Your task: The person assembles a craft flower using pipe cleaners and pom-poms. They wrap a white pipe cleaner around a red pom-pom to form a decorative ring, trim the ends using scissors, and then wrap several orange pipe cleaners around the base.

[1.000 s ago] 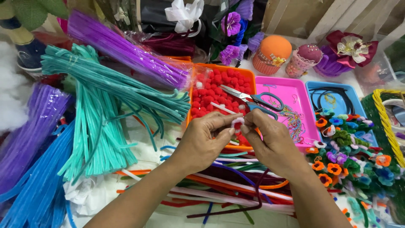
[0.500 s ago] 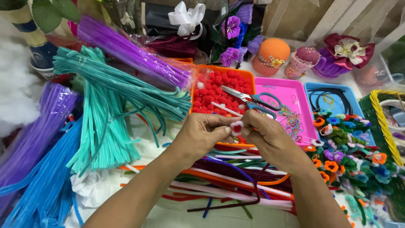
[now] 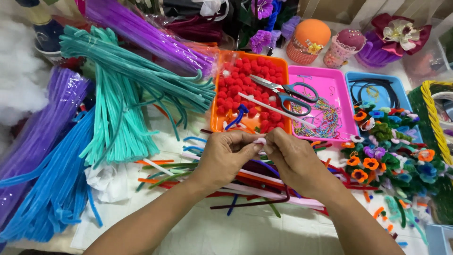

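Note:
My left hand (image 3: 226, 158) and my right hand (image 3: 295, 160) meet fingertip to fingertip over the table, pinching a small white-and-pink piece of pipe cleaner (image 3: 260, 140) between them. Both hands are closed on it. Under my hands lies a scatter of loose pipe cleaners (image 3: 245, 182) in red, white, orange and green. Just beyond my fingers stands an orange tray (image 3: 214, 111) full of red pompoms (image 3: 245, 78). Scissors (image 3: 285, 92) with dark handles lie across the orange tray and the pink tray (image 3: 347, 118).
Bundles of teal (image 3: 118, 108), purple (image 3: 146, 35) and blue (image 3: 47, 189) pipe cleaners fill the left. Small pipe-cleaner flowers (image 3: 391, 151) lie at the right beside a yellow-rimmed basket (image 3: 432, 113). A blue tray (image 3: 398, 92) and flower ornaments stand behind.
My hands have stayed together on the small piece, with the fingers shifting slightly around it. The view has tilted a little; nothing else on the table moved.

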